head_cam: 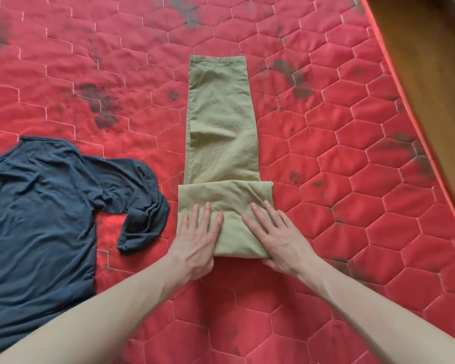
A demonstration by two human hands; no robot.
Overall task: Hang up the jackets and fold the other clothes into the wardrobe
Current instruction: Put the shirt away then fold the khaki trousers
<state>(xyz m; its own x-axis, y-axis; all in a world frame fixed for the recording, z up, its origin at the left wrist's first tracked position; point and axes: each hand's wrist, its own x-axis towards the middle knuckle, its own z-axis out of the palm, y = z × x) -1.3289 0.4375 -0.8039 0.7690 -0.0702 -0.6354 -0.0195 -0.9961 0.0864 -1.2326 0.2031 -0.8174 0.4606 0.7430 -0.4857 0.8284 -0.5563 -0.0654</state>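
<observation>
Khaki trousers (221,122) lie lengthwise on the red quilted mattress (352,206), folded into a narrow strip, with the near end turned over into a thick fold. My left hand (197,243) lies flat on the left side of that fold, fingers straight. On the fold's right side rests my right hand (279,237), also flat with fingers spread. A dark blue long-sleeved shirt (37,211) is spread out to the left, its sleeve bent back near my left hand. No jacket or wardrobe is in view.
The mattress has dark stains in several spots. Its right edge (415,122) runs diagonally, with a brown wooden floor (436,48) beyond it at the upper right.
</observation>
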